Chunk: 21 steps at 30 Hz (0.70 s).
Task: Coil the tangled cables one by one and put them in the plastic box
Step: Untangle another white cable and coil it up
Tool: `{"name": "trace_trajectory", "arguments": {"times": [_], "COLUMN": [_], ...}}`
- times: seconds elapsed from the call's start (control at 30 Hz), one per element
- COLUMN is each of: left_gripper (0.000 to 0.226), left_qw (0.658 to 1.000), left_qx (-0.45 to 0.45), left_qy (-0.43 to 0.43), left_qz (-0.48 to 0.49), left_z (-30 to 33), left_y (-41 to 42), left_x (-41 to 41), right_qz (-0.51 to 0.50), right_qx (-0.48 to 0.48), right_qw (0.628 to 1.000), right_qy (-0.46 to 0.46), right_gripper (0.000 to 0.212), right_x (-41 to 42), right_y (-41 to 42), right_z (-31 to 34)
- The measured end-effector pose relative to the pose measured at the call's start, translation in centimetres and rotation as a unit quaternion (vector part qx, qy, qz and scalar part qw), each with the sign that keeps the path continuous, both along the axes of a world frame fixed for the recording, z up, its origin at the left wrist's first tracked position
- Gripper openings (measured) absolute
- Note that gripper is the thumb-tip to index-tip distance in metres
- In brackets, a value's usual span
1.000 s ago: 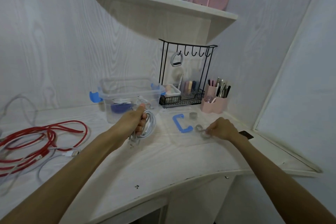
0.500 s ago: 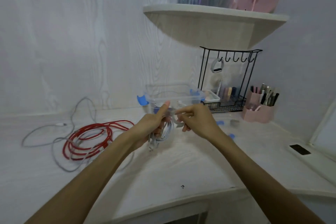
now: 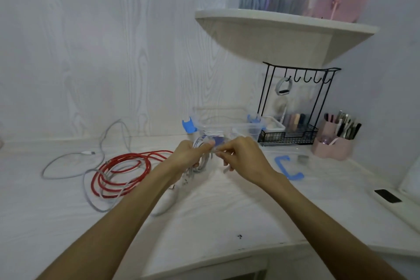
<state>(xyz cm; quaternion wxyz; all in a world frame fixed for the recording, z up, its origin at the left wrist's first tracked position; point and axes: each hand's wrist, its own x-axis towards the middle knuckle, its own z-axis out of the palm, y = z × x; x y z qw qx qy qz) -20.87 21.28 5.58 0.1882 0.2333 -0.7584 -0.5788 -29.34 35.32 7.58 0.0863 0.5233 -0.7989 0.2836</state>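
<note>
Grey-white coiled cable bundle [image 3: 202, 159] is hanging in the left hand [image 3: 188, 154], whose grip is curling round the loops with the thumb on top. Right hand [image 3: 241, 157] is pinching something small at the top of the bundle; too blurred to name. Both are hovering above the white tabletop [image 3: 227, 207], just in front of the clear plastic box with blue latches [image 3: 247, 127]. Red cable [image 3: 122, 170] and loose grey cable [image 3: 75, 166] are lying tangled to the left.

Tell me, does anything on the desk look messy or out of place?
Yes. The red cable and a grey cable lie loosely tangled together on the desk, left of the hands, not yet coiled.
</note>
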Motion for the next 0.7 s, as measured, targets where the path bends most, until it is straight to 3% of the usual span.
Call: {"name": "trace_trajectory", "arguments": {"times": [0.13, 0.2, 0.27, 0.37, 0.43, 0.5, 0.6, 0.7], "left_gripper": [0.03, 0.026, 0.026, 0.033, 0.025, 0.013, 0.034, 0.026], "left_qw": [0.999, 0.999, 0.999, 0.997, 0.993, 0.99, 0.989, 0.994], "left_qx": [0.0, -0.011, -0.031, -0.06, -0.074, -0.083, -0.071, -0.059], "left_qy": [0.052, 0.044, 0.002, -0.008, -0.005, -0.018, -0.04, -0.012], "left_qz": [0.003, 0.008, -0.009, -0.049, -0.089, -0.111, -0.121, -0.096], "left_z": [0.1, 0.2, 0.1, 0.1, 0.1, 0.3, 0.0, 0.0], "left_y": [0.1, -0.2, -0.4, 0.4, 1.3, 1.9, 2.3, 1.7], "left_x": [-1.7, -2.2, -2.9, -3.8, -4.5, -5.1, -5.6, -5.6], "right_qz": [-0.022, -0.047, -0.066, -0.044, -0.017, -0.003, -0.018, -0.083], "right_qx": [-0.007, -0.019, -0.039, -0.079, -0.068, -0.041, -0.031, -0.048], "right_qw": [1.0, 0.998, 0.986, 0.931, 0.909, 0.921, 0.938, 0.945], "right_qy": [0.007, -0.038, -0.15, -0.352, -0.41, -0.388, -0.344, -0.312], "right_gripper": [0.018, 0.012, 0.013, 0.025, 0.026, 0.017, 0.012, 0.017], "right_x": [-1.5, -2.9, -4.5, -5.7, -6.0, -6.0, -6.5, -8.9], "right_y": [1.9, 3.3, 4.3, 4.3, 3.7, 3.1, 2.6, 3.8], "right_z": [-0.6, -0.6, -0.5, 0.0, 0.4, 0.4, 0.6, 1.4]}}
